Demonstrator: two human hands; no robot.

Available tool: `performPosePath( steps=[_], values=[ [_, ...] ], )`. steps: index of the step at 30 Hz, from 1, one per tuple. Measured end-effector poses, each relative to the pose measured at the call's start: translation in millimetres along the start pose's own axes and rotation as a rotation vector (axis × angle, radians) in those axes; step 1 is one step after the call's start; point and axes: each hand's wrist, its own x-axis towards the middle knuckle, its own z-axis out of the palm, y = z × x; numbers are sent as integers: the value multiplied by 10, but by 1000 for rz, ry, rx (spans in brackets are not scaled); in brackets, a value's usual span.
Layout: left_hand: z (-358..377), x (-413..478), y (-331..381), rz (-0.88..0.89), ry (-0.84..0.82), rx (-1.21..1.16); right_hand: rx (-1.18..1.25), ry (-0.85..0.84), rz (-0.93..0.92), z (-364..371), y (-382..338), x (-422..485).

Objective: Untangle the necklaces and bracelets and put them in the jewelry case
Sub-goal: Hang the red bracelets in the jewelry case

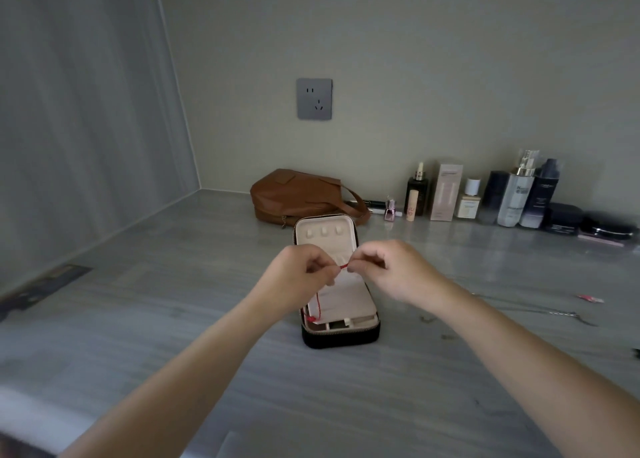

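Note:
A black zip jewelry case (341, 338) lies open in the middle of the counter, its beige lining and small compartments showing. Above it my left hand (304, 274) and my right hand (384, 270) both pinch a thin red string bracelet (343, 267) between fingertips. The string's long end hangs down from my left hand to a red knot or bead (310, 318) over the case's left side. A silver chain (564, 313) lies on the counter to the right, with a small red and white piece (592, 298) beyond it.
A brown leather bag (298, 194) sits behind the case by the wall. A row of cosmetic bottles and boxes (512, 197) lines the wall at the right. A wall socket (314, 99) is above the bag. The grey counter (173, 319) stretches left.

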Motion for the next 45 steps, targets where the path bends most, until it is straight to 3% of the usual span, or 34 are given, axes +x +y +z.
performPosePath(
  steps=[5,9,15,21,30,45],
  values=[
    [31,220,-154,2,221,112,-40,117,-53,20,-12,309],
    [51,368,-247,-148,326,-108,-151,223,-100,104,-50,572],
    [77,476,-329,-204,398,-220,-246,323,-140,311,2,835],
    [162,449,-424,-105,468,-104,-280,308,-219,371,20,890],
    [208,387,-448,45,526,22,-535,523,-419,397,51,863],
    [190,443,-347,-149,484,-578,-466,559,-373,413,64,848]
  ],
)
